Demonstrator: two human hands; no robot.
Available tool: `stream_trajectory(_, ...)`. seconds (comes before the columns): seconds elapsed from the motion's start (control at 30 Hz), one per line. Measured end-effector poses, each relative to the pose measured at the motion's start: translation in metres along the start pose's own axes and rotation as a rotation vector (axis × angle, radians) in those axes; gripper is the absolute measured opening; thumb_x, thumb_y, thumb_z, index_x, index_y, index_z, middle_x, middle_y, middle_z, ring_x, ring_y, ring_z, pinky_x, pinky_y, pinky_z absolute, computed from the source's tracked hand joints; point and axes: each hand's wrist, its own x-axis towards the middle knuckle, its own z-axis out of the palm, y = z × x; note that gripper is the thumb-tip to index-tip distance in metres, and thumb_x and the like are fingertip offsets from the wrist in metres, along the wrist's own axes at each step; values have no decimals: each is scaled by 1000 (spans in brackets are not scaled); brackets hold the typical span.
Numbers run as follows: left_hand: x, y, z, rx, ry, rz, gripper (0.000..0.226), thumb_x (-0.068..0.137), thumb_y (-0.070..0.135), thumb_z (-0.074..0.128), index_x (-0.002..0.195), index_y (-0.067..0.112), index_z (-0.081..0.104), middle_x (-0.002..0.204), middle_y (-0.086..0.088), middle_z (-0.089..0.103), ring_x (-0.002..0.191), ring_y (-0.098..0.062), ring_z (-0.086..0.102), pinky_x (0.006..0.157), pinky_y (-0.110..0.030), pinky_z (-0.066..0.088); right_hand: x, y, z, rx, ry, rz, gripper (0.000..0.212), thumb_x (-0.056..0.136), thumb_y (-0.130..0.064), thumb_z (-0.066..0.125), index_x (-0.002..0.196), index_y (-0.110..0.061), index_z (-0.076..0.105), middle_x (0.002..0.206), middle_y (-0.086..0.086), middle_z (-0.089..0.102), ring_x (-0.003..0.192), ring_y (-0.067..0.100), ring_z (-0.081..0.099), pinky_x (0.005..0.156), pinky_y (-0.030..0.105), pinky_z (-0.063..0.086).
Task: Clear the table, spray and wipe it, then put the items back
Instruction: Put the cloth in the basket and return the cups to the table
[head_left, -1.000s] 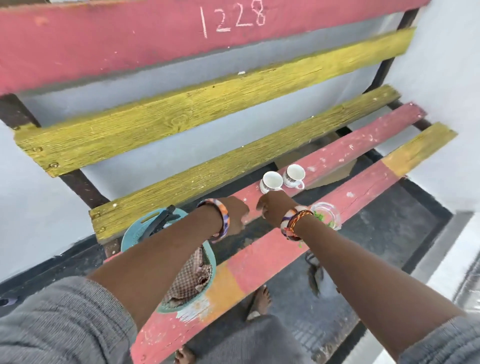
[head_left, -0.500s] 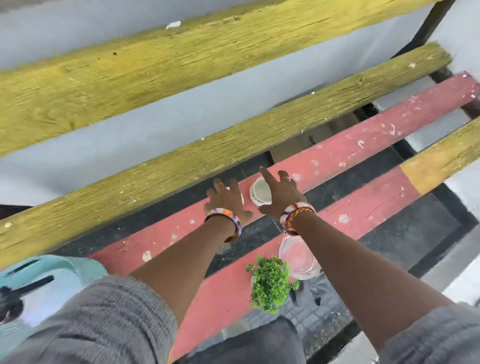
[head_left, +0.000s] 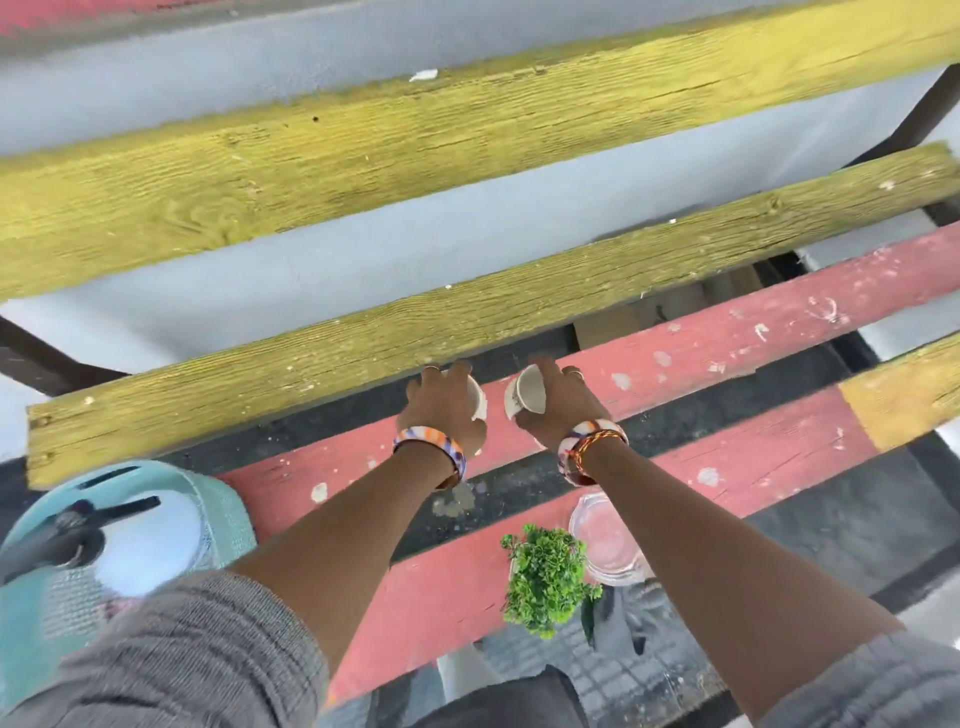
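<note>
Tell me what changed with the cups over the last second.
Both cups were taken hold of: the left hand now grips one white cup, the right hand the other cup, each tipped up off the red plank. The green plant and glass dish stayed put.

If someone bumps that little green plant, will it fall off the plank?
Probably it tips easily: the little green plant looks bushy on top with a small base. It stands near the red plank's front edge, so it might drop through. It looks light.
</note>
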Motion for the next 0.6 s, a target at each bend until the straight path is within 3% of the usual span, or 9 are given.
stream_trajectory(0.07, -14, -13, -26, -90, 73, 25, 68, 74, 23, 67, 133, 19, 34, 132, -12, 43, 121, -34, 45, 94, -43, 46, -8, -22, -4, 130, 54, -16, 74, 78, -23, 66, 139, -27, 26, 120, 17, 51, 107, 38, 56, 91, 40, 48)
stream_trajectory(0.17, -52, -44, -71, -258, 216, 58, 67, 69, 26, 73, 126, 11, 40, 121, -11, 52, 109, -30, 52, 75, -31, 41, -33, -65, -1, 369, 180, -73, 79, 73, -16, 71, 137, -22, 26, 110, 13, 52, 96, 31, 53, 78, 30, 41)
stream_trajectory(0.23, -84, -68, -101, -389, 316, 58, 66, 66, 28, 76, 120, 9, 44, 106, -5, 54, 98, -26, 54, 71, -26, 35, -56, -96, 5, 562, 234, -38, 82, 69, -15, 76, 135, -16, 26, 104, 7, 45, 90, 26, 47, 76, 29, 36)
stream_trajectory(0.3, -124, -103, -127, -540, 431, 48, 65, 63, 29, 80, 116, 10, 47, 97, 1, 49, 88, -20, 50, 71, -25, 34, -88, -134, 17, 769, 243, -2, 81, 66, -17, 79, 130, -12, 30, 105, 8, 45, 90, 27, 50, 76, 34, 41)
stream_trajectory(0.37, -160, -133, -150, -659, 517, 56, 64, 61, 29, 82, 115, 15, 51, 99, 4, 49, 88, -17, 47, 74, -23, 35, -115, -168, 27, 952, 229, -4, 74, 64, -14, 80, 124, -7, 39, 107, 11, 49, 92, 30, 54, 77, 40, 49)
stream_trajectory(0.47, -225, -203, -182, -828, 588, 24, 66, 63, 24, 82, 122, 22, 52, 110, 5, 52, 97, -14, 49, 79, -21, 38, -174, -233, 56, 1036, 202, -120, 38, 67, -9, 77, 99, -6, 57, 92, 9, 53, 73, 24, 54, 57, 29, 47)
stream_trajectory(0.5, -247, -231, -192, -908, 617, 8, 66, 64, 21, 82, 123, 21, 53, 116, 2, 54, 101, -16, 52, 83, -24, 43, -196, -258, 68, 1054, 175, -152, 23, 68, -8, 75, 82, -12, 58, 83, 7, 53, 64, 22, 51, 53, 25, 44)
stream_trajectory(0.53, -263, -252, -201, -987, 644, -14, 64, 64, 17, 82, 123, 19, 54, 122, -2, 56, 108, -20, 55, 90, -30, 47, -212, -279, 77, 1074, 134, -170, 22, 69, -7, 74, 70, -18, 54, 75, 5, 51, 59, 19, 48, 53, 25, 42)
stream_trajectory(0.6, -310, -308, -213, -1136, 715, -70, 55, 66, 15, 80, 116, 18, 57, 123, -8, 58, 109, -26, 58, 91, -40, 51, -255, -328, 111, 1108, 2, -202, 21, 72, -8, 71, 68, -20, 55, 73, 4, 51, 59, 19, 48, 58, 29, 41)
